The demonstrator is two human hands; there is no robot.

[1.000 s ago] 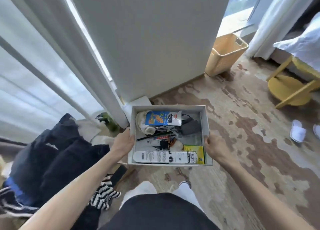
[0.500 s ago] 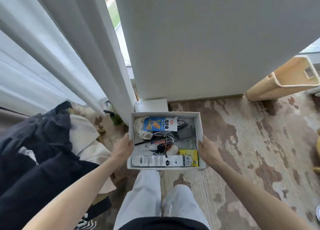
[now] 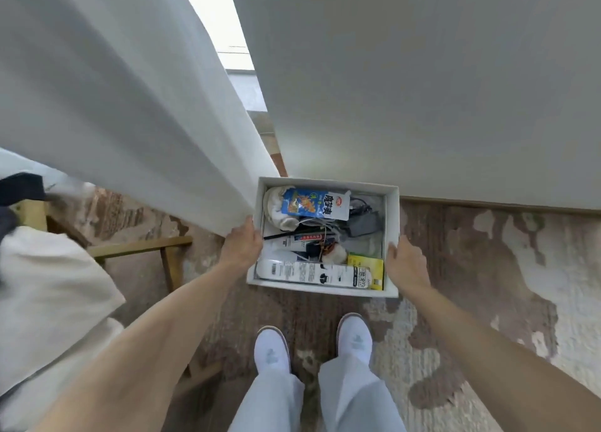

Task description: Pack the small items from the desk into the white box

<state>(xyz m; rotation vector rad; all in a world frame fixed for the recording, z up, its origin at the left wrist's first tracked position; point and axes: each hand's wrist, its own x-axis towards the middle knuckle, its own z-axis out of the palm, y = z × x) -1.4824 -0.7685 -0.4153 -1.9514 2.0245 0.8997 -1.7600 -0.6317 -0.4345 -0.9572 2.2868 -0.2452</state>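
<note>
- Patterned brown and cream carpet (image 3: 487,269) filled the lower frame, a plain pale wall (image 3: 422,73) the upper right, and a white curtain (image 3: 130,106) hung across the upper left.
- At centre frame the white box (image 3: 325,291) sat lidless between the person's two outstretched arms, its far edge close to the foot of the wall.
- The left hand (image 3: 242,248) clasped the box's left wall and the right hand (image 3: 405,262) clasped its right wall. The fingertips ran out of sight, so how far they reached underneath could not be told.
- One hand on each side probably kept the box level, so the loose contents would not slide or tip out.
- Inside, a blue snack pouch (image 3: 312,204) lay along the far side over a white bundle, with a dark charger (image 3: 362,225) to its right.
- A long white tube (image 3: 312,274) lay lengthwise against the near wall, with a yellow packet (image 3: 366,264) at its right end. Flat, long items along the walls likely saved room.
- Smaller tangled pieces in the middle were too jumbled to name.
- Packing looked largely finished, judging by how full the box was.
- Below the box, two white slippers (image 3: 271,350) pointed towards it.
- At left, a wooden chair frame (image 3: 140,248) carried cream cloth (image 3: 48,285).
</note>
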